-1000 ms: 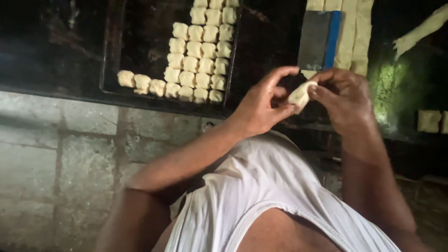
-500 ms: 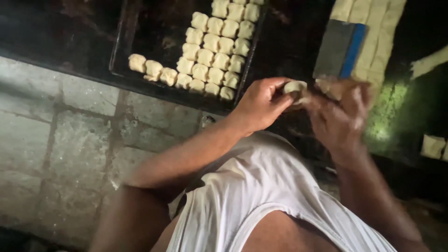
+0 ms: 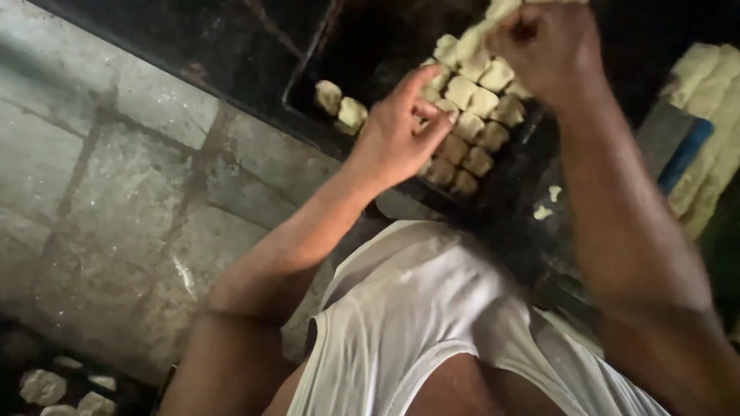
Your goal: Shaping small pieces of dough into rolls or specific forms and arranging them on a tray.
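**Over the dark tray, both your hands are at the dough pieces**

Over the black baking tray (image 3: 308, 73) at the top of the view, your left hand (image 3: 401, 131) hovers with its fingers loosely spread and slightly curled, palm turned toward the rows of pale dough pieces (image 3: 470, 115). It has hold of nothing that you can see; its fingertips lie just above or against the nearer pieces, and whether they touch cannot be told.

Your right hand (image 3: 543, 50) is higher and further right, closed into a loose fist above the far rows. A pale bit of dough (image 3: 501, 9) shows at its upper edge, but blur and the frame edge hide whether the fist actually grips it.

The dough pieces sit packed side by side in short rows inside the tray, with two (image 3: 341, 104) set a little apart toward the tray's left end. The tray rests on a dark tabletop (image 3: 193, 46) whose front edge runs diagonally across the view. Two small scraps of dough (image 3: 547, 202) lie on the dark surface just below the tray.

To the right, a grey and blue flat tool (image 3: 674, 146) lies against a long strip of uncut dough (image 3: 709, 115). Below the tabletop is a wall of grey stone blocks (image 3: 100, 192). More pale lumps (image 3: 46, 389) lie at the lower left corner. Your white sleeveless shirt (image 3: 416, 308) fills the bottom middle.
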